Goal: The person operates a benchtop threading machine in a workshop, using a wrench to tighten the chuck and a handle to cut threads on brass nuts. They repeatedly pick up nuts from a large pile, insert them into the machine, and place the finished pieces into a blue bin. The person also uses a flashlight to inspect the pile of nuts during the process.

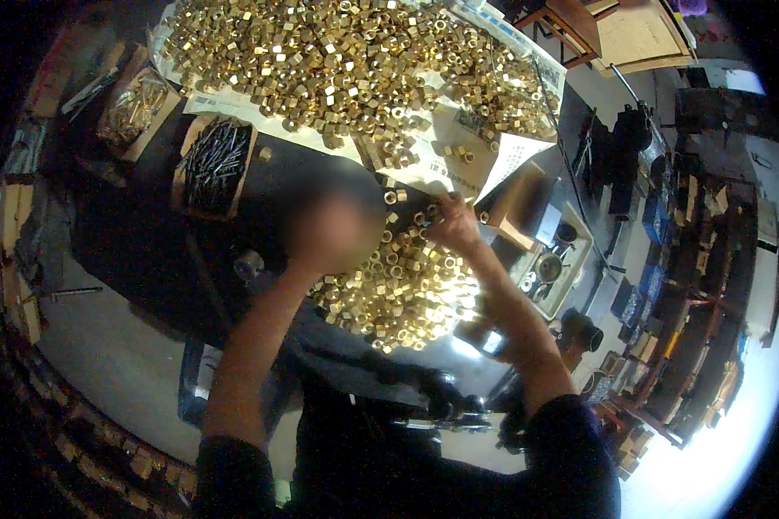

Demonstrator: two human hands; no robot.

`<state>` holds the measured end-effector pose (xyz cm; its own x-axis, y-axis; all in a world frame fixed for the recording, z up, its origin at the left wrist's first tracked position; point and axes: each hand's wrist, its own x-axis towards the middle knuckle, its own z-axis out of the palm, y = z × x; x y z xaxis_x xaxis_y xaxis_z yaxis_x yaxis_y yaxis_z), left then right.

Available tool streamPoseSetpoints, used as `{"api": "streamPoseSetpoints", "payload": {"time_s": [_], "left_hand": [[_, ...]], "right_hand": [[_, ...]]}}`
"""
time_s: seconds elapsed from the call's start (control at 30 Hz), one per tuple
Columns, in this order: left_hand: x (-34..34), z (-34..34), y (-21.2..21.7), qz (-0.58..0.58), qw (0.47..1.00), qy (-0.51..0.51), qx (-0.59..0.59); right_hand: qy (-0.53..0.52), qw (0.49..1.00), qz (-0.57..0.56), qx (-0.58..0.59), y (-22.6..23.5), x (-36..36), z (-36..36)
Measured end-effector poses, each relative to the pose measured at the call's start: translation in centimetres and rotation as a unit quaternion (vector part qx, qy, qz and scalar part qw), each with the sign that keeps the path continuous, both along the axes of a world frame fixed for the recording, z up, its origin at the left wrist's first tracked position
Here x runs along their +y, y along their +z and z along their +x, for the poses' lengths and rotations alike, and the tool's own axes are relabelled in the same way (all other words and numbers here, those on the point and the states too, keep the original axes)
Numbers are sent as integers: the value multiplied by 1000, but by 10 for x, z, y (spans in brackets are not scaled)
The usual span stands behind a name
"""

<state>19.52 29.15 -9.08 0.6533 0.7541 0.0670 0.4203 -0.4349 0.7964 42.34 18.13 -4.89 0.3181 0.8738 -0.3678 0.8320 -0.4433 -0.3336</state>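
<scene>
A big heap of brass hex nuts (320,60) covers newspaper sheets (316,138) on the far part of the dark table. A smaller pile of brass nuts (398,298) lies nearer me, bright under a strong light. My left hand (329,221) is over the left edge of this smaller pile; a blur covers its fingers and whatever is in them. At the pile's far right side, by the paper's near corner, my right hand (457,225) reaches down among loose nuts. Its fingers look spread apart, with nuts right beside them.
Left of the heap stand a box of dark drill-like rods (215,164) and a box of brass-coloured pieces (134,112). On the right are a cardboard box (519,203) and a tray with round parts (556,264). Shelving with bins (666,329) lines the right side.
</scene>
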Motion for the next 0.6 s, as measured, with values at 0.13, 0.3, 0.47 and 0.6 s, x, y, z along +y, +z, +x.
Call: {"api": "streamPoseSetpoints", "payload": {"time_s": [0.13,0.3,0.47,0.6], "left_hand": [[-26,6,-19,-2,996,-2,-89],[-36,6,-35,-10,990,-11,-137],[-35,4,-22,171,979,-51,-100],[-28,-13,-41,-264,916,-143,-264]], "right_hand": [[-78,994,-77,10,32,-13,-38],[-45,992,-121,14,33,-35,-47],[11,990,-121,75,37,-44,-41],[36,992,-121,31,47,-12,-7]]}}
